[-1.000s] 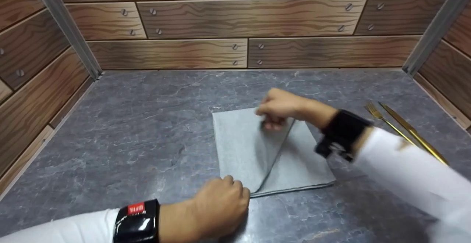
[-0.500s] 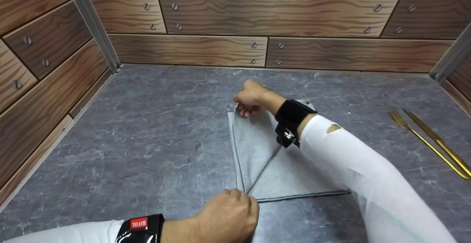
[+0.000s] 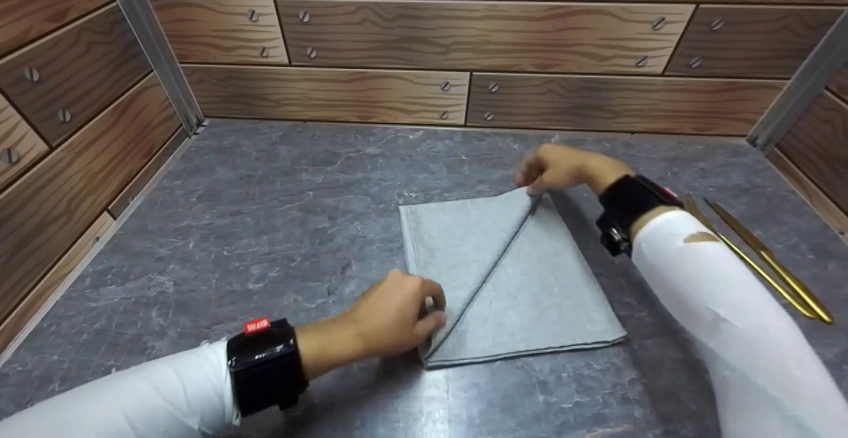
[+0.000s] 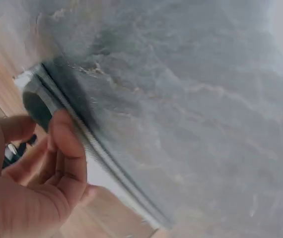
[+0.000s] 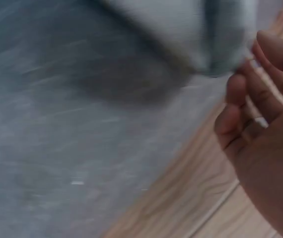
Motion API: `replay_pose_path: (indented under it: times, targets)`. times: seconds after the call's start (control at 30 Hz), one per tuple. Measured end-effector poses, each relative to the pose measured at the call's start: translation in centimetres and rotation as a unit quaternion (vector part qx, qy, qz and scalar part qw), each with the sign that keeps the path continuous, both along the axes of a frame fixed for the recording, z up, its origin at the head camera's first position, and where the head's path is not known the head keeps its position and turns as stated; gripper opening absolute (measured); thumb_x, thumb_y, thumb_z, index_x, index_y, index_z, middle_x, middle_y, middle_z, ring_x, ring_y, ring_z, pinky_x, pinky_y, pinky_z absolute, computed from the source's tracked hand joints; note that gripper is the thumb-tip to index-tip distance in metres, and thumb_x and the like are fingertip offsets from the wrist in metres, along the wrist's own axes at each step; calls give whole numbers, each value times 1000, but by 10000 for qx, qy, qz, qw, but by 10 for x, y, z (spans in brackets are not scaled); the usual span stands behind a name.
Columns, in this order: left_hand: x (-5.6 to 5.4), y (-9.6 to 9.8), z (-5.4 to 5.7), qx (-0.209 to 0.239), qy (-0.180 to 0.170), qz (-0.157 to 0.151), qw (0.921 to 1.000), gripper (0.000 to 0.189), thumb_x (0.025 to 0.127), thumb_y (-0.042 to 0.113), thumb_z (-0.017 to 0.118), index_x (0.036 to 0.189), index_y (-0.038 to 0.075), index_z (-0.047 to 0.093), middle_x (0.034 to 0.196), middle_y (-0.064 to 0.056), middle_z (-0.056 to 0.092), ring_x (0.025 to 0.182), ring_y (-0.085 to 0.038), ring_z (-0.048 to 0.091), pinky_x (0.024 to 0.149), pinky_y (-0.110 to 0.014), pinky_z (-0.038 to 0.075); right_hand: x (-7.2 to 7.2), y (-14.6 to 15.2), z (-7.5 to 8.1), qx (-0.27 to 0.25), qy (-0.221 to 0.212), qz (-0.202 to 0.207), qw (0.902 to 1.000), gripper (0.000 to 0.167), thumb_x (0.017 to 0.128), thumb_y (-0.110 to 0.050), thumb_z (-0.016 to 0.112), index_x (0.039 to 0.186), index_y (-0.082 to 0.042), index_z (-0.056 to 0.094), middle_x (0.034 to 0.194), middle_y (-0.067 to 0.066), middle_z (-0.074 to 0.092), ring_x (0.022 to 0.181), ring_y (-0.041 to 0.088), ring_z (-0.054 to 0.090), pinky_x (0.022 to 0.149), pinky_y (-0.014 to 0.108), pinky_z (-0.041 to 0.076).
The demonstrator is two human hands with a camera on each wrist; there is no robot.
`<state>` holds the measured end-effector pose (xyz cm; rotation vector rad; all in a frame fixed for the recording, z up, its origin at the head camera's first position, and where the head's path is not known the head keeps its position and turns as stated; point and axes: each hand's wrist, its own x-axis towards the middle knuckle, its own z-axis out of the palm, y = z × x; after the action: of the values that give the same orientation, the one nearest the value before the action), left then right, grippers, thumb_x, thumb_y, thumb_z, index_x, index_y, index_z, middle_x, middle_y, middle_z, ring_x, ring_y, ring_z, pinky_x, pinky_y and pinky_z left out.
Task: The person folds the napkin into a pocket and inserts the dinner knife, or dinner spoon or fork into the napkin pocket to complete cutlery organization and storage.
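A grey cloth napkin (image 3: 530, 279) lies folded on the table, a diagonal edge running from its near left corner to its far right corner. At that far right corner, my right hand (image 3: 563, 167) pinches the cloth; the corner stands slightly raised above its shadow. The right wrist view shows the blurred napkin corner (image 5: 216, 64) at the fingertips. My left hand (image 3: 397, 312) is by the napkin's left edge, near its front corner, with thumb and forefinger apart. Loosely bent fingers (image 4: 69, 144) overlap the napkin's edge in the left wrist view.
A gold fork (image 3: 748, 259) and a gold knife (image 3: 772, 262) lie side by side to the right, partly behind the right sleeve. Wood-patterned walls (image 3: 371, 93) close off the grey marbled tabletop (image 3: 265, 226) at the back and sides.
My right hand has gone from the napkin's far left corner to its far right corner. My left hand has loosened from a fist at the near left corner and shifted slightly away from me.
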<state>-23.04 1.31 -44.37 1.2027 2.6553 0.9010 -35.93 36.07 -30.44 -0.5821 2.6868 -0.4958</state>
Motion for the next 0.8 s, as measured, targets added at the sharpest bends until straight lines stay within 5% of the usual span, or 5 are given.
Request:
replay_pose_path:
  times: [0.1, 0.23, 0.5, 0.67, 0.8]
  targets:
    - [-9, 2, 0, 325, -679, 410, 9963, 7, 97, 21, 85, 102, 16, 85, 71, 17, 74, 61, 9, 63, 61, -19, 58, 1, 12, -12, -365, 83, -68, 9993, 20, 103, 8, 75, 121, 16, 75, 112, 36, 80, 91, 17, 69, 82, 24, 55]
    - [-11, 1, 1, 404, -948, 739, 9919, 8, 90, 14, 83, 97, 18, 83, 67, 23, 67, 61, 7, 63, 66, -22, 59, 5, 16, -15, -677, 72, -269, 9973, 21, 105, 9, 68, 123, 17, 75, 108, 35, 77, 87, 8, 61, 77, 20, 48]
    - [-7, -7, 4, 544, -1057, 945, 9884, 11, 90, 9, 81, 89, 19, 83, 64, 22, 67, 51, 6, 64, 62, -23, 62, 2, 17, -18, -685, -30, -370, 9970, 20, 107, 10, 68, 125, 17, 71, 107, 37, 77, 79, 7, 60, 71, 17, 48]
    - [2, -7, 2, 809, -1234, 899, 9850, 11, 92, 6, 84, 88, 15, 82, 64, 18, 72, 49, 7, 66, 54, -24, 64, -2, 13, -25, -714, 113, -425, 9965, 9, 103, 11, 75, 105, 12, 67, 97, 28, 77, 80, 7, 58, 72, 17, 46]
    - [10, -5, -2, 789, -847, 820, 9899, 10, 92, 6, 86, 88, 15, 82, 69, 14, 77, 54, 13, 62, 57, -19, 62, -3, 12, -30, -626, 221, -462, 9967, 21, 102, 5, 81, 95, 4, 61, 88, 13, 70, 80, 11, 55, 76, 21, 46]
